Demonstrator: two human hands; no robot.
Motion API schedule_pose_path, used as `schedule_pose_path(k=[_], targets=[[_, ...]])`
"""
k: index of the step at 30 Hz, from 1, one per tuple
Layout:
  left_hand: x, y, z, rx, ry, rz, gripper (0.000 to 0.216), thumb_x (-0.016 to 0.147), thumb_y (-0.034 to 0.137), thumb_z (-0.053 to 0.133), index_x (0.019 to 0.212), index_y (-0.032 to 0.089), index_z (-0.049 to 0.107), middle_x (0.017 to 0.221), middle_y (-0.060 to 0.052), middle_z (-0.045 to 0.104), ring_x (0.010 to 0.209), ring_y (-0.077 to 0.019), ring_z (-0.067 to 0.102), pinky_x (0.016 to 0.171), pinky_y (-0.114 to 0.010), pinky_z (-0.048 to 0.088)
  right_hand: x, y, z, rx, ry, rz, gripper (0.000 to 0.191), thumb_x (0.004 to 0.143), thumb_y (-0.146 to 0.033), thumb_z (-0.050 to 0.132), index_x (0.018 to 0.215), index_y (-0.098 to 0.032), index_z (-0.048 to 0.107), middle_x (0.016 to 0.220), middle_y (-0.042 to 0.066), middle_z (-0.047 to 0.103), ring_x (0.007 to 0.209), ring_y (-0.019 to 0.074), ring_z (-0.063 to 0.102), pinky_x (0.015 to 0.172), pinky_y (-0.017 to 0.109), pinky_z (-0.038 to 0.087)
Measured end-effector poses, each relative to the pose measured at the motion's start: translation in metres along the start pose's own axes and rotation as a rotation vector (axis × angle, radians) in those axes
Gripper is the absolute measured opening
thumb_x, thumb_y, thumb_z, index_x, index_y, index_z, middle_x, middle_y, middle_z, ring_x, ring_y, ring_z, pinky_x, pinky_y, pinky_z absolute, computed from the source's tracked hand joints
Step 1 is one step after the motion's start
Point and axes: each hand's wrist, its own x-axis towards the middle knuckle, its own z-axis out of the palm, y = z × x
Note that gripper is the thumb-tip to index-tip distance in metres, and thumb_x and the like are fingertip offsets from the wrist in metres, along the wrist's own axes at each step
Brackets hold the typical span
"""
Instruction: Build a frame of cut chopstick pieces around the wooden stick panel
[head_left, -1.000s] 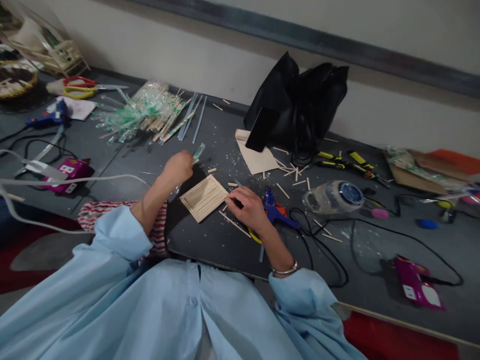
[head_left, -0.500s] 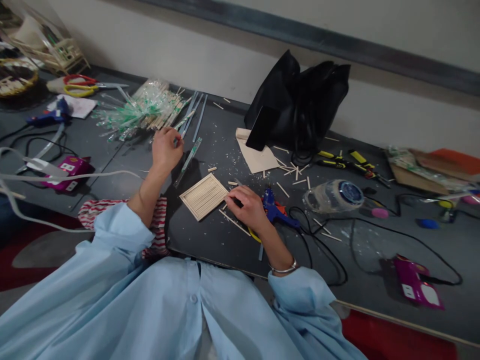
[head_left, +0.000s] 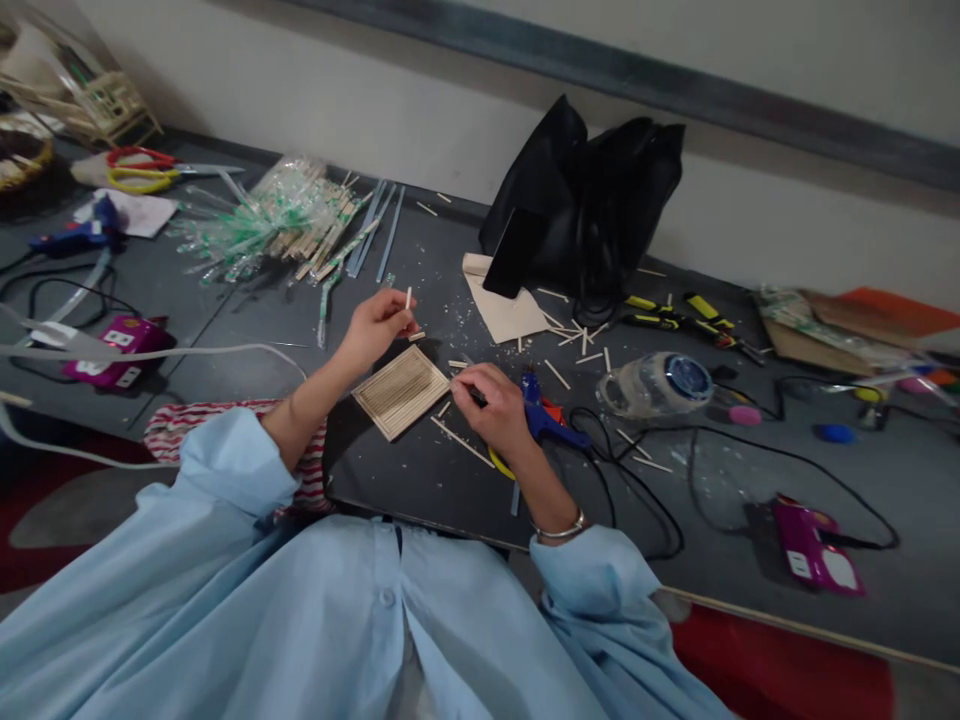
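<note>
Head view: left hand (head_left: 373,325) pinches a short stick (head_left: 408,298); right hand (head_left: 493,405) rests curled beside the slatted panel (head_left: 400,391).

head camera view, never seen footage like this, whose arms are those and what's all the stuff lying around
No machine here: the camera sits on a person's head and looks forward and down, so the light blue sleeves are that person's own arms. The left hand pinches a short wooden stick near the far corner of a small slatted wooden panel. The right hand rests at the panel's right edge, fingers closed on a small dark object I cannot identify. Both work over a dark surface littered with stick offcuts. Around lie a blue glue gun, a pile of wrapped sticks, a black bag, yellow-handled pliers, a clear jar on its side and a pink power strip.
</note>
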Motion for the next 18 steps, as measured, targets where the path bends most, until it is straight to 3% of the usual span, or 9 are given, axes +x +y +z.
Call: schedule_pose_path(k=[3, 6, 11, 15, 18], targets=[[-0.014, 0.003, 0.013, -0.079, -0.067, 0.023, 0.008, 0.081, 0.012, 0.056, 0.084, 0.018, 0.059, 0.062, 0.002, 0.064, 0.055, -0.0091, 0.055, 0.059, -0.022, 0.044, 0.001, -0.002, -0.003, -0.032, 0.132, 0.087, 0.016, 0.096, -0.03, 0.054, 0.09, -0.025, 0.068, 0.088, 0.005, 0.072, 0.083, 0.0195, 0.066, 0.08, 0.036, 0.055], [-0.024, 0.005, 0.02, -0.097, -0.079, 0.024, 0.009, 0.083, 0.012, 0.054, 0.084, 0.018, 0.06, 0.056, 0.005, 0.054, 0.051, -0.0079, 0.048, 0.055, -0.021, 0.041, 0.004, 0.002, -0.012, -0.091, 0.269, 0.164, 0.015, 0.095, -0.031, 0.055, 0.092, -0.025, 0.068, 0.086, 0.004, 0.072, 0.079, 0.0194, 0.065, 0.077, 0.034, 0.054], [-0.03, 0.004, 0.025, -0.16, -0.08, 0.015, 0.006, 0.087, 0.02, 0.056, 0.086, 0.019, 0.062, 0.055, 0.006, 0.045, 0.049, -0.0073, 0.041, 0.051, -0.021, 0.038, 0.009, 0.026, -0.049, -0.234, 0.376, 0.308, 0.017, 0.093, -0.032, 0.055, 0.091, -0.023, 0.069, 0.089, 0.006, 0.075, 0.077, 0.0202, 0.066, 0.076, 0.034, 0.053], [-0.033, 0.003, 0.025, -0.171, -0.124, -0.038, 0.004, 0.086, 0.022, 0.059, 0.086, 0.019, 0.061, 0.055, 0.006, 0.046, 0.048, -0.0072, 0.041, 0.05, -0.021, 0.037, 0.015, 0.052, -0.075, -0.407, 0.234, 0.482, 0.015, 0.086, -0.028, 0.057, 0.084, -0.021, 0.07, 0.083, 0.007, 0.075, 0.074, 0.0229, 0.066, 0.074, 0.035, 0.051], [-0.034, 0.001, 0.025, -0.163, -0.129, -0.033, 0.004, 0.086, 0.021, 0.059, 0.086, 0.018, 0.061, 0.054, 0.007, 0.046, 0.048, -0.007, 0.041, 0.05, -0.021, 0.036, 0.023, 0.064, -0.078, -0.496, 0.105, 0.571, 0.015, 0.084, -0.027, 0.059, 0.081, -0.021, 0.072, 0.083, 0.008, 0.076, 0.077, 0.0239, 0.067, 0.072, 0.034, 0.05]])
